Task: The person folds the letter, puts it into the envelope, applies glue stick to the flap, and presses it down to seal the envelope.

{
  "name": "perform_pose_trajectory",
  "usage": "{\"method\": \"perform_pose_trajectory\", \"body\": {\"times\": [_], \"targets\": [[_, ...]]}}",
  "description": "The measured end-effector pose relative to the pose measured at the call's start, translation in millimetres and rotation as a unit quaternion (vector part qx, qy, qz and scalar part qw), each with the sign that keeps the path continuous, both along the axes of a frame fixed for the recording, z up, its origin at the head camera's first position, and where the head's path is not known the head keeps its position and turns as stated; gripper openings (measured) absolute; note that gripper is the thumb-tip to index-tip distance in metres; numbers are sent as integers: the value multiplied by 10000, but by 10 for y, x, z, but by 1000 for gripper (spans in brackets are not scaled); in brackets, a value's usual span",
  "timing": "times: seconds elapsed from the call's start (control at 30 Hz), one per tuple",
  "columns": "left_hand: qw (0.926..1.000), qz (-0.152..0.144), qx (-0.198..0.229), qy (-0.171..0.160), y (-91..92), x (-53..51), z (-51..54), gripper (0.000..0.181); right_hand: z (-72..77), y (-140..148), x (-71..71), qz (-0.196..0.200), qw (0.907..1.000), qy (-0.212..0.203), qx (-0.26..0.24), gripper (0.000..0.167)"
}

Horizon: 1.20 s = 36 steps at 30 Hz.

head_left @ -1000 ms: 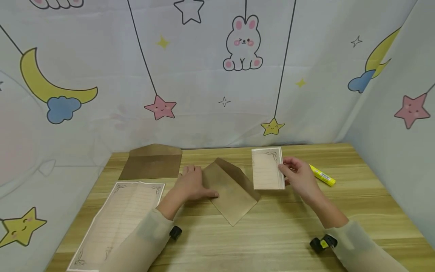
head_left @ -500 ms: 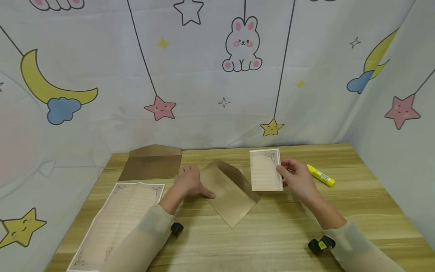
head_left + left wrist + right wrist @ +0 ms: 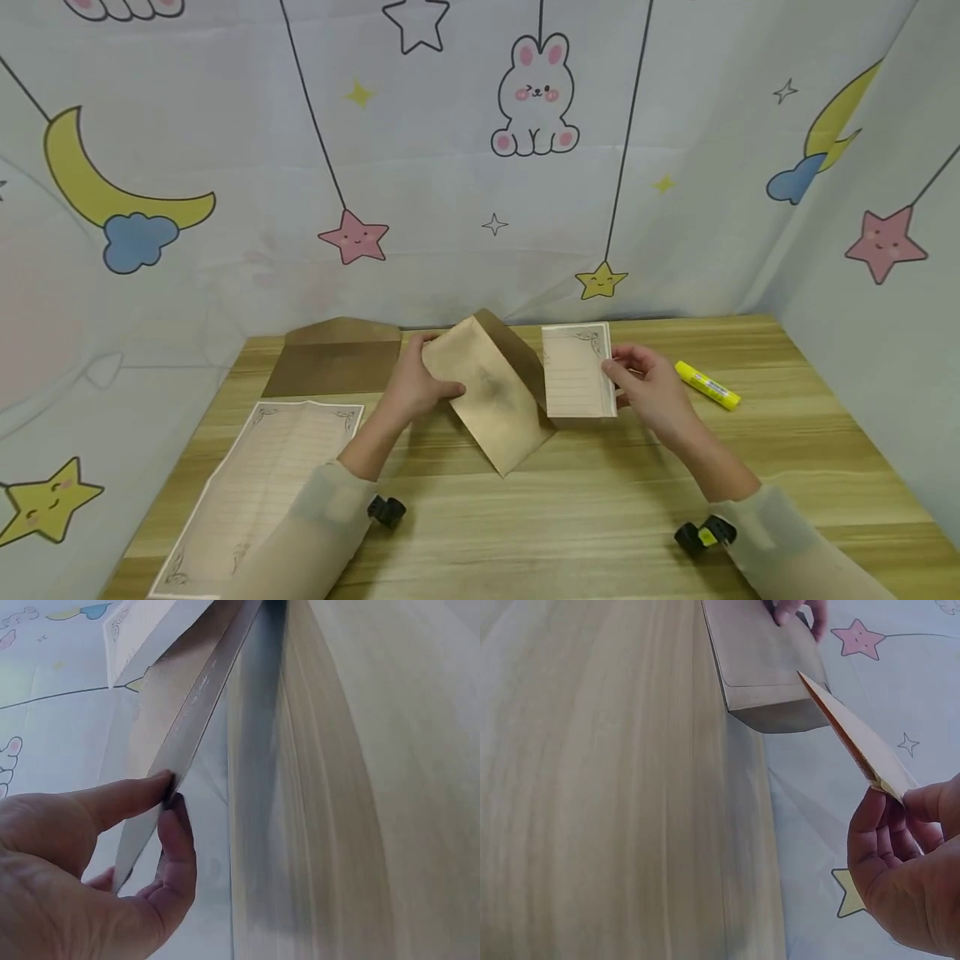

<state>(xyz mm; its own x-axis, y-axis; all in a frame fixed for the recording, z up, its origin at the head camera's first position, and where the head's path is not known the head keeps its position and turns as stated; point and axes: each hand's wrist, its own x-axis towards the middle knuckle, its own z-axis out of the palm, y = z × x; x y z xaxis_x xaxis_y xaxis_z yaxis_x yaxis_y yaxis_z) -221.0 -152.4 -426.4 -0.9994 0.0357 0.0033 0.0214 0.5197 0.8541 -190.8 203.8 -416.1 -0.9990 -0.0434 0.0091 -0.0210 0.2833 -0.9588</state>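
Your left hand (image 3: pixel 412 379) grips a brown envelope (image 3: pixel 487 387) by its left side, the thumb lying on the front face and the other fingers curled behind, as the left wrist view shows from close by. You have that envelope tilted up over the middle of the tabletop (image 3: pixel 600 508), toward the far edge, with one corner pointing down at the near edge and its unfolded flap on the right. Your right hand (image 3: pixel 648 383) pinches a folded lined paper (image 3: pixel 577 371) by its right side, between the thumb and curled fingers; the paper stands nearly upright, its scrollwork corner at the top right. Its left side overlaps the flap in the head view, though whether the two touch is hard to tell from these angles. To the right of your right hand, a yellow tube (image 3: pixel 707 385) lies slantwise on the tabletop, nearer the far edge than the near one. A second brown envelope (image 3: pixel 333 367) lies by the far left corner with its flap raised toward the far edge. Along the left edge, a creased lined sheet (image 3: pixel 255 475) reaches toward the near left corner, partly covered by your left sleeve (image 3: pixel 322 517).
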Motion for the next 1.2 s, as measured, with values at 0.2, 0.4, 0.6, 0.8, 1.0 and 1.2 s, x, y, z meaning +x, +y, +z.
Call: {"method": "perform_pose_trajectory", "body": {"times": [0.2, 0.4, 0.6, 0.8, 1.0, 1.2], "targets": [[9919, -83, 1266, -86, 20, 5, 37, 99, 8, -46, -18, 114, 9998, 180, -9, 33], [9851, 204, 1707, -7, 80, -5, 39, 120, 20, -97, -64, 273, 9975, 585, 270, 29], [9705, 100, 2399, -238, 131, 12, 42, 78, 94, -195, -137, 154, 9921, 1031, 704, 26], [9515, -29, 3023, -576, 182, 46, 52, 40, 177, -263, -216, -90, 9840, 1457, 1025, 19], [9404, -5, 3349, -594, 211, 59, 80, 36, 239, -308, -267, -153, 9809, 1416, 1322, 20], [9347, 13, 3506, -585, 226, 53, 79, 33, 260, -335, -296, 223, 9805, 1100, 1611, 20]]}}
